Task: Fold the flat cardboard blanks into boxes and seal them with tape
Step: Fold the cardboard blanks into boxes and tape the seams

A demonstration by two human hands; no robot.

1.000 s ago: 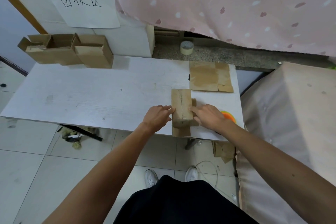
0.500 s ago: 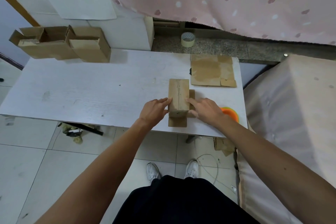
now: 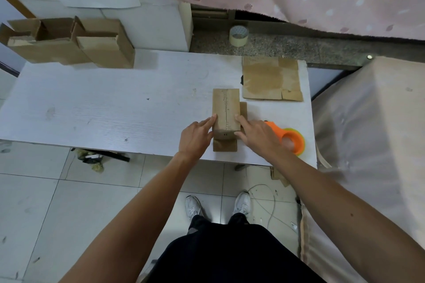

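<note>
1. Box: folded, lying near the front edge of the counter; one flap flat toward the person;
2. Left hand: released; straight fingers press the box's left side;
3. Right hand: released; forefinger on the box's top right edge;
4. Orange tape dispenser: just beside the right hand; flat blank: beyond the box.

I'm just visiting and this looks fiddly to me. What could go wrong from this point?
The box sits near the front edge of the table, its unfolded flap almost at the rim; a pull could slide it off. The orange tape dispenser lies at the corner right beside the right hand; a careless wrist might knock it down.
</note>
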